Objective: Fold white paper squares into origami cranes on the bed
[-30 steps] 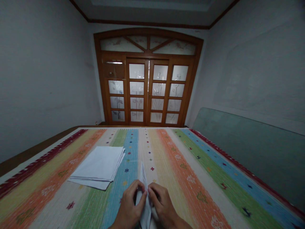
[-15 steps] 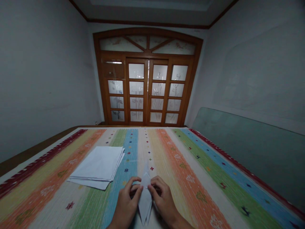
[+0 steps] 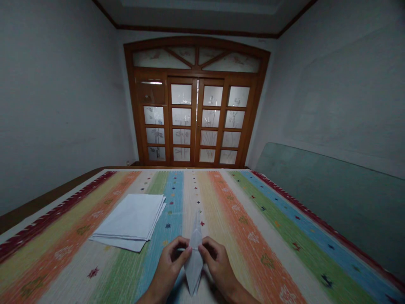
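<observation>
Between my two hands is a narrow piece of folded white paper, long and diamond-shaped, with a thin point toward the far side and split layers at the near end. My left hand pinches its left edge at the middle between thumb and fingers. On the opposite edge, my right hand grips it the same way, thumb on top. The fingertips under the paper are partly hidden. Left of my hands lies a stack of white paper sheets, its edges slightly uneven.
A striped, multicoloured tablecloth covers the table. To the right stands a pale green panel along the wall. Beyond the table's far edge are wooden doors with patterned glass panes.
The folded paper has turned slightly, its far tip shifting right and showing further out. Both hands keep their hold, with small shifts of the fingers. The stack is unmoved.
</observation>
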`<control>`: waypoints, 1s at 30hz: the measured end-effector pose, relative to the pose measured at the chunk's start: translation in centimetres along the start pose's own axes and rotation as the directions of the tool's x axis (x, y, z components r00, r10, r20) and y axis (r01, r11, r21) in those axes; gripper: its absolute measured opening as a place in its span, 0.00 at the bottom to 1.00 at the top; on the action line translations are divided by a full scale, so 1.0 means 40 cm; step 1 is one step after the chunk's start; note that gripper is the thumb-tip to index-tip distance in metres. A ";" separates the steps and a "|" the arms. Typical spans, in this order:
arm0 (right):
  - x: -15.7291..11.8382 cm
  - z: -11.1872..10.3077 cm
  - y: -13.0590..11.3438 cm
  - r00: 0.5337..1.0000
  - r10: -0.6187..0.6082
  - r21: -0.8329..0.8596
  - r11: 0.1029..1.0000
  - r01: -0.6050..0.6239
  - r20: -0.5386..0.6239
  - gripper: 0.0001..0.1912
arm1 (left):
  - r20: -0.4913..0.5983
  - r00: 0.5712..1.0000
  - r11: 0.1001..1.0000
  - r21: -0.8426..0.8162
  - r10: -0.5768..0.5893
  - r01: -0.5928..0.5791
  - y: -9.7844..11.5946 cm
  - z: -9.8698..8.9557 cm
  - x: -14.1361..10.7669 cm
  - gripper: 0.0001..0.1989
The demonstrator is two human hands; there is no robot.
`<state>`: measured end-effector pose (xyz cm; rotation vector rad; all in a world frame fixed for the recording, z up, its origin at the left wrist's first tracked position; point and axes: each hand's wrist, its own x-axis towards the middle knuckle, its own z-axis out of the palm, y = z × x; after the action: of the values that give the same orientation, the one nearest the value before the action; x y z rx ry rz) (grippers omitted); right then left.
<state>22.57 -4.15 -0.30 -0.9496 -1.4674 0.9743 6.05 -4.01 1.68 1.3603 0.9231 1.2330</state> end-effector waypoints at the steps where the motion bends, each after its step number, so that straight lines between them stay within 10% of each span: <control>1: 0.000 0.000 0.000 1.000 -0.002 0.014 1.000 0.002 0.001 0.20 | -0.011 1.000 1.000 0.007 0.008 -0.008 0.001 0.000 -0.001 0.16; 30: 0.008 0.004 -0.016 0.993 0.108 0.158 0.981 -0.113 0.039 0.24 | -0.112 0.993 0.995 0.096 0.034 -0.023 -0.014 0.000 0.000 0.19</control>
<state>22.37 -4.08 0.37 -0.9094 -1.3499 1.1740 6.10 -3.91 1.13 1.3928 1.0565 1.3133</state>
